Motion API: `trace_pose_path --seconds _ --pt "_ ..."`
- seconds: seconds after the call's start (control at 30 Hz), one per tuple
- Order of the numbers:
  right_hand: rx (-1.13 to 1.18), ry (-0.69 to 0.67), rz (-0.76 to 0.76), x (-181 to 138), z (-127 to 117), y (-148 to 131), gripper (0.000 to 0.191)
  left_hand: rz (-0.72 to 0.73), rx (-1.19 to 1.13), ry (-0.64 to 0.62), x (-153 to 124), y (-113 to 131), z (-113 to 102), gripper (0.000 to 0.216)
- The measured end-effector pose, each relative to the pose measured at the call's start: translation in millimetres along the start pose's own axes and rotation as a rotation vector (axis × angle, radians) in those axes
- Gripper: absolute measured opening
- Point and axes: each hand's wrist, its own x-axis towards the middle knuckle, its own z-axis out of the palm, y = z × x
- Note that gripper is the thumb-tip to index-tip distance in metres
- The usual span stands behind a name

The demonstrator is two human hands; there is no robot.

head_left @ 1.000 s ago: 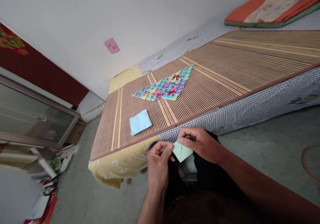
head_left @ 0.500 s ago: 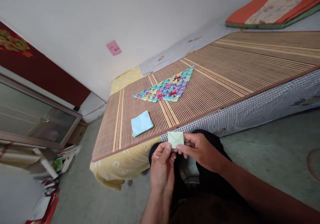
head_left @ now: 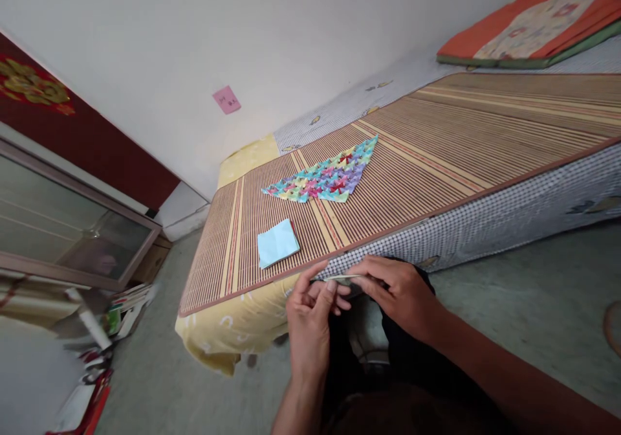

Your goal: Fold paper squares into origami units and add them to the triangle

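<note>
Between my two hands, above my knees, is a small folded pale green paper (head_left: 345, 277), seen almost edge-on as a thin line. My left hand (head_left: 314, 305) pinches its left end with the thumb, and the other fingers are loosely curled or stretched. My right hand (head_left: 395, 286) grips the right end between thumb and fingers. Just beyond, on the striped mat, a stack of light blue paper squares (head_left: 278, 244) lies near the bed's edge. Further back rests a colourful triangular piece of many folded paper units (head_left: 325, 175).
The bed carries a striped bamboo mat (head_left: 412, 156) and, far right, a folded orange and floral quilt (head_left: 524, 27). A pink note (head_left: 226, 100) is stuck to the white wall. On the left stand a glass-fronted cabinet (head_left: 72, 228) and assorted clutter (head_left: 97, 338) on the floor.
The green paper has turned from facing me as a square to nearly edge-on. My left index finger has lifted and stretched out. The view has shifted slightly.
</note>
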Motion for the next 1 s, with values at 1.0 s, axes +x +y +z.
trace_pose_path --seconds 1.0 --pt "0.419 0.177 0.167 -2 18 -24 0.012 0.224 0.114 0.299 -11 6 6 0.022"
